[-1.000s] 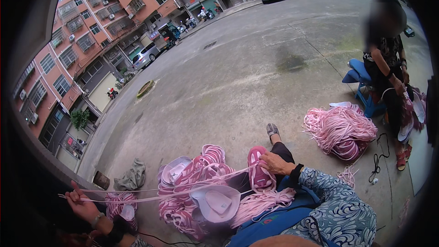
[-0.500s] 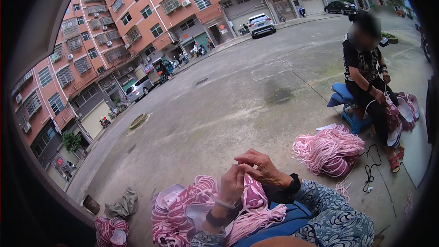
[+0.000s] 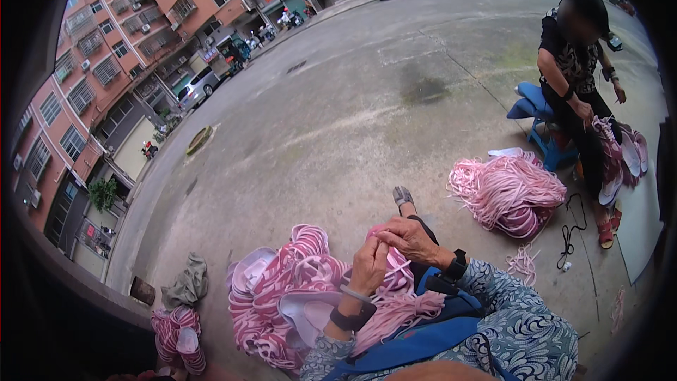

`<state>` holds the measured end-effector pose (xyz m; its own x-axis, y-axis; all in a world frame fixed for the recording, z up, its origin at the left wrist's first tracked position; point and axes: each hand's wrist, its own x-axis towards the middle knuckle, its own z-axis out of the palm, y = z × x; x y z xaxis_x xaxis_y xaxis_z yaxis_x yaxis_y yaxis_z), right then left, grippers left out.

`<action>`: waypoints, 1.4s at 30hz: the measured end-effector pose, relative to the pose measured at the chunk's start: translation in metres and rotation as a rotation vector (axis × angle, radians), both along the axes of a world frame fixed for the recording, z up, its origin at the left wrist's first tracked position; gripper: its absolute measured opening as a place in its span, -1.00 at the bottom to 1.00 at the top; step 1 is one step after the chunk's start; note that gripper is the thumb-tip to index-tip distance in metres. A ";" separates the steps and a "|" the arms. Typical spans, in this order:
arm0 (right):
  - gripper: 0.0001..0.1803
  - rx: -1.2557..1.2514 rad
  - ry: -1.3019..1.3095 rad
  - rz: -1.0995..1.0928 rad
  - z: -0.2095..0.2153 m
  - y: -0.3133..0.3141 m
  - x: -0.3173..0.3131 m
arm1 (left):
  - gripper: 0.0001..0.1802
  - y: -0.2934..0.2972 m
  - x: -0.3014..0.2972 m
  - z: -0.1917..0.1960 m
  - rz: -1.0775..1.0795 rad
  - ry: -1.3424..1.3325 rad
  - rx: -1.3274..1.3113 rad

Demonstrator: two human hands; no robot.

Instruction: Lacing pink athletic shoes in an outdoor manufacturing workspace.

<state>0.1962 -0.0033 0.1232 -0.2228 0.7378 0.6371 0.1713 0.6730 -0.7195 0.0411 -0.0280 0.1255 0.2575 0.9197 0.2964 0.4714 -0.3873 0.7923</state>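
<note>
My left hand and my right hand meet above my lap, fingertips pinched together. Whatever is between the fingers is too small to make out. Just beneath them is a pink shoe upper with pale laces, partly covered by my hands. A bundle of pink shoelaces lies across my lap, over a blue cloth. Left of my left forearm, pink and white shoe uppers are heaped up, with a pale insole side turned upward near my wrist.
At the right, a co-worker sits on a blue stool handling pink shoe uppers. Between us lies a heap of pink laces; a black cord is beside it. More uppers and a grey-green cloth are at lower left.
The view has tipped downward, and my foot now shows beyond my hands. My hands stay pinched together, now lower over the shoe upper. The co-worker's far hand has moved outward from the shoes.
</note>
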 end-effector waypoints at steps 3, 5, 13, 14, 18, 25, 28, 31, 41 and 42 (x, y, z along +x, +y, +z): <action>-0.80 -0.093 -0.009 0.017 0.007 -0.003 0.003 | -0.73 -0.003 0.001 0.006 -0.068 -0.626 -0.415; -0.77 -0.192 0.080 0.041 0.011 -0.002 0.010 | -0.73 -0.003 0.002 0.010 -0.143 -0.687 -0.442; -0.69 -0.724 0.996 0.713 0.062 -0.013 0.071 | -0.88 -0.010 -0.035 0.054 -0.037 -0.820 -0.236; -0.71 -0.658 0.957 0.671 0.066 -0.007 0.097 | -0.87 -0.020 -0.060 0.065 0.142 -0.758 -0.117; -0.78 -0.260 1.269 0.421 0.074 -0.018 0.270 | -0.81 -0.078 -0.192 0.146 0.484 -0.625 0.653; -0.67 -0.370 0.542 -0.378 -0.003 -0.012 0.191 | -0.77 -0.097 -0.166 0.114 0.569 -0.526 0.445; -0.79 -0.316 0.026 -0.330 -0.050 -0.001 0.111 | -0.74 -0.052 -0.107 0.054 0.492 -0.420 0.075; -0.77 -0.277 -0.341 -0.149 -0.067 0.006 0.056 | -0.75 -0.020 -0.069 0.014 0.281 -0.253 -0.205; -0.72 -0.124 -0.699 -0.182 -0.111 0.023 0.006 | -0.72 0.013 -0.038 -0.088 0.216 0.547 -0.282; -0.72 -0.130 -0.704 -0.171 -0.110 0.023 0.003 | -0.72 0.013 -0.039 -0.089 0.221 0.543 -0.294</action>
<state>0.1990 0.0199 0.0131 -0.4223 0.8587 0.2902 0.7171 0.5123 -0.4725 0.0017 -0.0155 0.0368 0.0951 0.9910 -0.0946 0.8779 -0.0387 0.4773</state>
